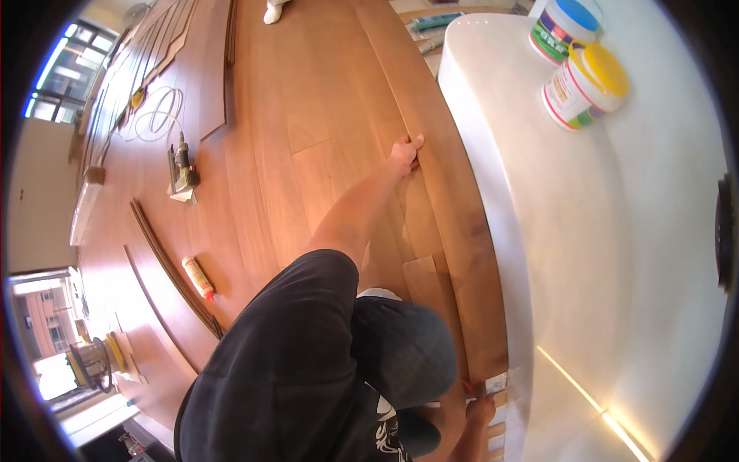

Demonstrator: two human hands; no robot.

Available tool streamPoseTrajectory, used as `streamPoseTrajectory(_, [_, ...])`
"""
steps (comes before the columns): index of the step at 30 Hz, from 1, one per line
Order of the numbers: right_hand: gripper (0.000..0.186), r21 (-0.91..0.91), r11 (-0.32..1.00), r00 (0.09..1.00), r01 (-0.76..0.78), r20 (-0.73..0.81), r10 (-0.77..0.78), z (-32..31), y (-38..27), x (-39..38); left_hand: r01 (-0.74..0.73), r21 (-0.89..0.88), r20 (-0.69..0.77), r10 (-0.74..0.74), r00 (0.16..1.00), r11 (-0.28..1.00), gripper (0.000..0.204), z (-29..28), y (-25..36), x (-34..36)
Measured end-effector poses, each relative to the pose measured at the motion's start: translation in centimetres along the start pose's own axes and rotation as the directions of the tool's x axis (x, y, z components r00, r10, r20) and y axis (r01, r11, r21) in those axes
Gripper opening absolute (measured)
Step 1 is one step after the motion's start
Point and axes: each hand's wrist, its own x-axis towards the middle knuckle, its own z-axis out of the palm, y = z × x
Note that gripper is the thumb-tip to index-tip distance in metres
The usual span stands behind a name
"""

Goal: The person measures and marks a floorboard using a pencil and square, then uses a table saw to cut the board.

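1 left hand [405, 155] touches 1 plank [462, 231].

Near the right side, the lower edge cuts off the forearm behind the right hand [481, 410], and the small red item [468, 386] at its fingers is too small to identify. The person's knee [408, 350] hides part of the floor [269, 154] beneath it. How far the fingers of the left hand [403, 156] reach around the edge of the long plank [462, 254] cannot be told. At the far edge, a white object [275, 11] is cut off; on the far right, the yellow-lidded tub [583, 88] partly covers the blue-lidded tub [553, 35].
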Motion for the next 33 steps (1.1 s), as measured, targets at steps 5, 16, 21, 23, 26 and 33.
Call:
streamPoseTrajectory(5, [0.047, 0.075, 0.915, 0.909, -0.397, 0.173, 0.380, -2.8, 0.8, -4.6, -0.039, -0.041, -0.037, 0.037, 0.999, 0.998, 0.029, 1.1, 1.3, -1.6])
streamPoseTrajectory(16, [0.088, -0.040, 0.996, 0.939, 0.074, -0.333, -0.083, -0.7, -17.1, -0.9, -0.080, 0.371, -0.117, 0.132, 0.984, 0.925, 0.035, 5.2, -1.7, -0.8])
streamPoseTrajectory(21, [0.095, 0.383, 0.912, 0.983, -0.150, -0.042, 0.179, -6.2, -16.4, -0.4, -0.247, 0.877, 0.093, 0.360, 0.929, 0.411, 0.052, -1.8, 0.7, 7.0])
streamPoseTrajectory(23, [0.082, 0.273, 0.956, 0.975, -0.103, -0.165, 0.152, -4.3, -12.0, -0.9, -0.249, 0.767, 0.153, 0.208, 0.966, 0.591, 0.050, 0.2, 0.7, 7.3])
streamPoseTrajectory(26, [0.068, 0.257, 0.959, 0.977, -0.123, -0.139, 0.162, -5.2, -10.9, -2.9, -0.007, 0.716, 0.014, -0.005, 1.000, 0.698, 0.048, -1.4, 2.0, 5.4])
streamPoseTrajectory(33, [0.075, 0.381, 0.894, 0.969, -0.234, 0.018, 0.247, -3.2, -3.3, -14.2, 0.017, 0.991, -0.009, -0.060, 0.998, 0.134, 0.064, 0.7, 4.1, 1.9])
